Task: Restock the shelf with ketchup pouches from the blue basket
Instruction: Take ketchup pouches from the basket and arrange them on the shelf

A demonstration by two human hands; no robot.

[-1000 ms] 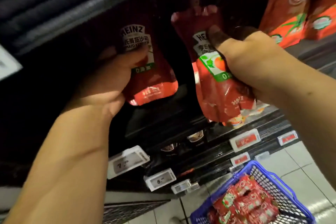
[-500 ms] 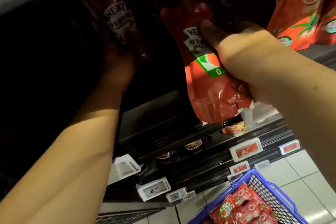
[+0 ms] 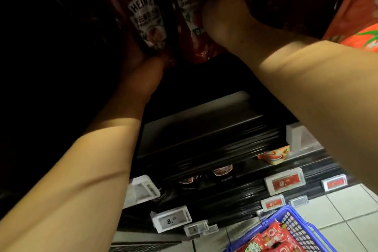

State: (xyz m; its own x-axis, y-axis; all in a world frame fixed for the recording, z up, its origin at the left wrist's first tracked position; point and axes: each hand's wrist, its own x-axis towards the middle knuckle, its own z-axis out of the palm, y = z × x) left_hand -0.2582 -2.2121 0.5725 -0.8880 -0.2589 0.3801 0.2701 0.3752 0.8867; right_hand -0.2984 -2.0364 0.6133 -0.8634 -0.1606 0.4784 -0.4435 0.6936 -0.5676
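Both hands have pushed their ketchup pouches deeper into the dark shelf.
Right hand (image 3: 223,16) grips its ketchup pouch (image 3: 190,16); left hand (image 3: 141,63), shadowed, grip unclear, under another pouch (image 3: 147,20). Price tags (image 3: 284,182) and blue basket (image 3: 296,229) sit below.

Dark gap left of left pouch (image 3: 146,24) open; orange packs (image 3: 356,16) crowd right side.

I count two ketchup pouches (image 3: 147,20) raised at the shelf, one blue basket (image 3: 294,225), and seven price tags (image 3: 284,180).

HEINZ on pouches (image 3: 146,24), 8 on price tag (image 3: 171,219)
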